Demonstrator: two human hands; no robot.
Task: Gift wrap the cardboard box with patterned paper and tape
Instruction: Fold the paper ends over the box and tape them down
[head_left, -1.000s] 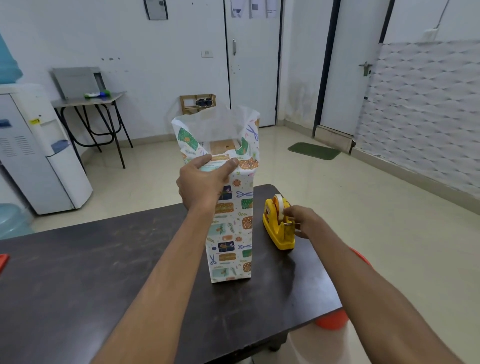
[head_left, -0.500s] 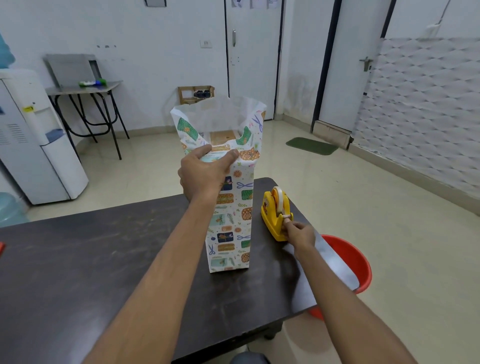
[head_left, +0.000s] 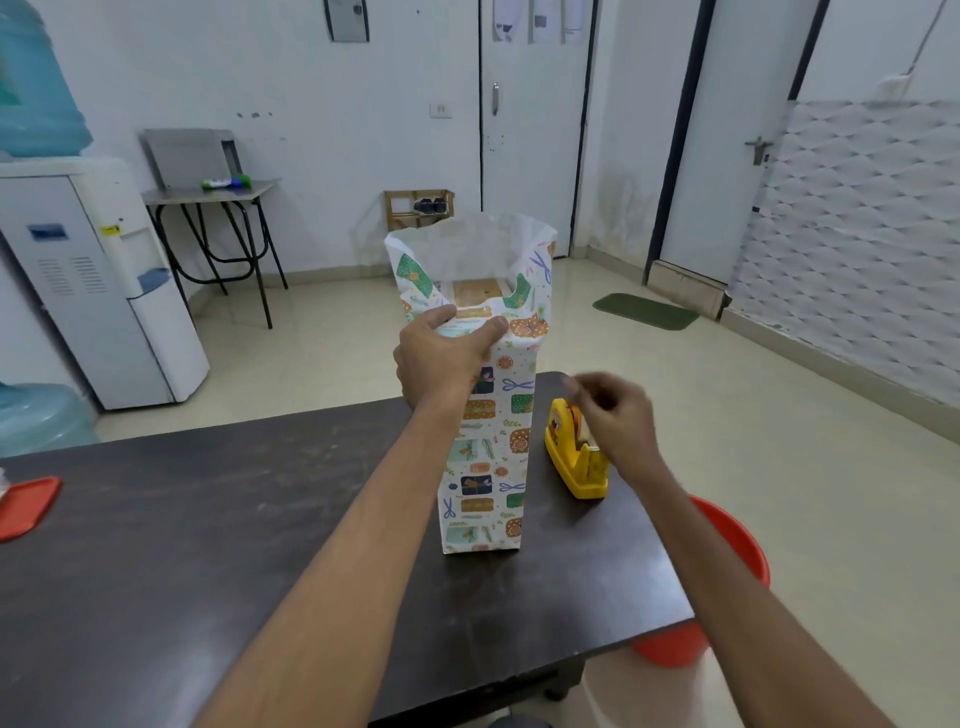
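Observation:
The cardboard box (head_left: 475, 292) stands upright on the dark table (head_left: 208, 545), wrapped in patterned paper (head_left: 491, 457) whose top rises open above it. Only the box's brown top shows inside the paper. My left hand (head_left: 441, 358) grips the folded near flap of paper at the top edge. A yellow tape dispenser (head_left: 574, 462) sits just right of the box. My right hand (head_left: 615, 415) is blurred above the dispenser with its fingers pinched together. Whether a strip of tape is between them is too blurred to tell.
A red bucket (head_left: 727, 561) stands on the floor off the table's right edge. A red lid (head_left: 26, 506) lies at the table's left edge. A water dispenser (head_left: 93, 280) and a small metal table (head_left: 213, 208) stand at the back left.
My right hand has lifted from the dispenser's front cutter to above it. My left hand keeps its grip on the paper. The view has tilted up slightly.

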